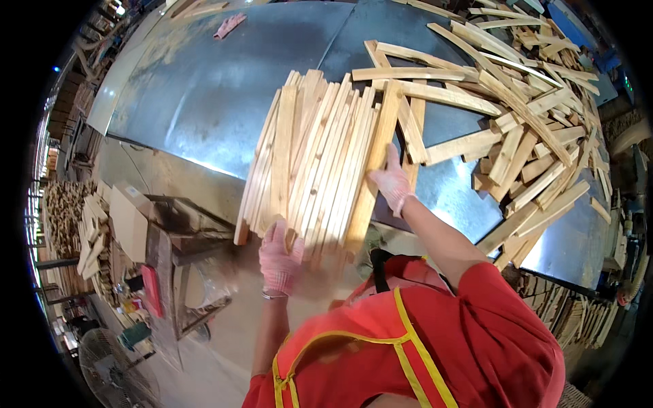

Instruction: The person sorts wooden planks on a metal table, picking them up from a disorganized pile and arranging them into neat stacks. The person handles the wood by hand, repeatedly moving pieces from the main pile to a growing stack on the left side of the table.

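A bundle of pale wooden strips [326, 156] lies side by side at the near edge of the metal table, its lower ends jutting toward me. My right hand [393, 182], in a pink knit glove, grips a wider yellowish wooden board [382, 139] along the bundle's right side; the thumb rests over its face, the other fingers at its outer edge. At the near left ends, my left hand [281, 255], gloved alike, closes around the end of a wooden strip [283, 149] that lies on top of the bundle. The undersides of the fingers are hidden.
Loose wooden pieces [524, 129] pile up across the table's right side. A pink glove [229, 26] lies on the metal tabletop [204, 88] at the far left. Left of me stand a wooden stand [180, 238], a cardboard box [129, 221] and a fan [112, 370].
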Demonstrator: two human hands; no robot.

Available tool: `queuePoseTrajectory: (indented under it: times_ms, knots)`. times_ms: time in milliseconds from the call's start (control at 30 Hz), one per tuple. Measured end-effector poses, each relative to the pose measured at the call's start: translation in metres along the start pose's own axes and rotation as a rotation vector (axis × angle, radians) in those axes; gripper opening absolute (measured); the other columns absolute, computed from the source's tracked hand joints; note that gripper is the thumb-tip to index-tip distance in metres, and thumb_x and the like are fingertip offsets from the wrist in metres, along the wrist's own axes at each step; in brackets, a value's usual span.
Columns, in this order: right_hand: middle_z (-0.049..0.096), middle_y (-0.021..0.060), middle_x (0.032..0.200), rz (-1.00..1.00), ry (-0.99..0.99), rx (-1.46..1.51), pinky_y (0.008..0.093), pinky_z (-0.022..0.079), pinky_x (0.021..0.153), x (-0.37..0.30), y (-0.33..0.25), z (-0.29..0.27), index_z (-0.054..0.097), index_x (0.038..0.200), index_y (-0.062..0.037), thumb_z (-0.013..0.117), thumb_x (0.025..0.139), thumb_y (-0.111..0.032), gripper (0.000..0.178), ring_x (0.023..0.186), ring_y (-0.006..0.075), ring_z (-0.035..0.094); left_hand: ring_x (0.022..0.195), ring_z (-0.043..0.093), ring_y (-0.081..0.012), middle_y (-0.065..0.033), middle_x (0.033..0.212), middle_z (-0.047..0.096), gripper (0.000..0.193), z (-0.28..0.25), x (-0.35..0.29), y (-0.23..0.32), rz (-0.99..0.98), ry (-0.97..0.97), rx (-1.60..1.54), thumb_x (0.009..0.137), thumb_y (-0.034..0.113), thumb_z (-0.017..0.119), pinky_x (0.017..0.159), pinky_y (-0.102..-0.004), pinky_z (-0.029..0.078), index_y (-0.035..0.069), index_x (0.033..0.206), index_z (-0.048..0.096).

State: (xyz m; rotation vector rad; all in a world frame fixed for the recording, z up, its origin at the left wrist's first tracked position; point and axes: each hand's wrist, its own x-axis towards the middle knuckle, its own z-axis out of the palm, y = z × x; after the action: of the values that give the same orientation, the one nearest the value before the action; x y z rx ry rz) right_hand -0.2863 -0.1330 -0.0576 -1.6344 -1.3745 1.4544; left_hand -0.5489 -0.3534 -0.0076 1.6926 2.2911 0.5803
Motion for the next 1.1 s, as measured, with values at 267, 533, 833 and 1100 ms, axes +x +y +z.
queuePoseTrajectory:
  times_ms: [267,533,833,1100]
  knots:
    - [0.056,0.0281,0.145,0.174,0.014,0.342,0.0374,0.049,0.108,0.033,0.012,0.020,0.020,0.161,0.0110,0.093,0.080,-0.036,0.119,0.128,0.0323,0.060,0.114,0.068,-0.0410,-0.0222,0.137,0.065,0.066,0.004,0.151,-0.068,-0.147,0.193,0.400,0.089,0.044,0.078,0.101,-0.0465,0.055,0.006,0.140,0.061]
    - [0.069,0.0214,0.116,0.404,0.105,0.284,0.0397,0.056,0.087,0.045,-0.031,0.066,0.054,0.128,0.0105,0.093,0.078,-0.031,0.075,0.102,0.0260,0.067,0.096,0.069,-0.0348,-0.0152,0.102,0.071,0.046,0.016,0.194,-0.138,-0.534,-0.144,-0.309,0.094,0.045,0.072,0.088,-0.0458,0.053,0.004,0.114,0.063]
    - [0.077,0.0168,0.093,0.219,0.057,0.401,0.0417,0.057,0.075,0.112,-0.126,0.258,0.075,0.105,0.0090,0.080,0.081,-0.030,0.046,0.084,0.0227,0.071,0.131,0.058,-0.0269,-0.0118,0.133,0.066,0.033,-0.067,0.333,-0.328,-0.028,-0.385,0.566,0.108,0.030,0.050,0.112,-0.0419,0.045,0.011,0.127,0.070]
    - [0.075,0.0227,0.100,0.172,-0.378,-0.108,0.0472,0.054,0.083,0.180,-0.181,0.373,0.070,0.116,0.0052,0.071,0.084,-0.037,0.054,0.093,0.0329,0.071,0.116,0.064,-0.0448,-0.0260,0.130,0.066,0.040,-0.137,0.444,-0.502,-0.293,-0.375,0.149,0.102,0.019,0.053,0.095,-0.0494,0.055,0.002,0.138,0.057]
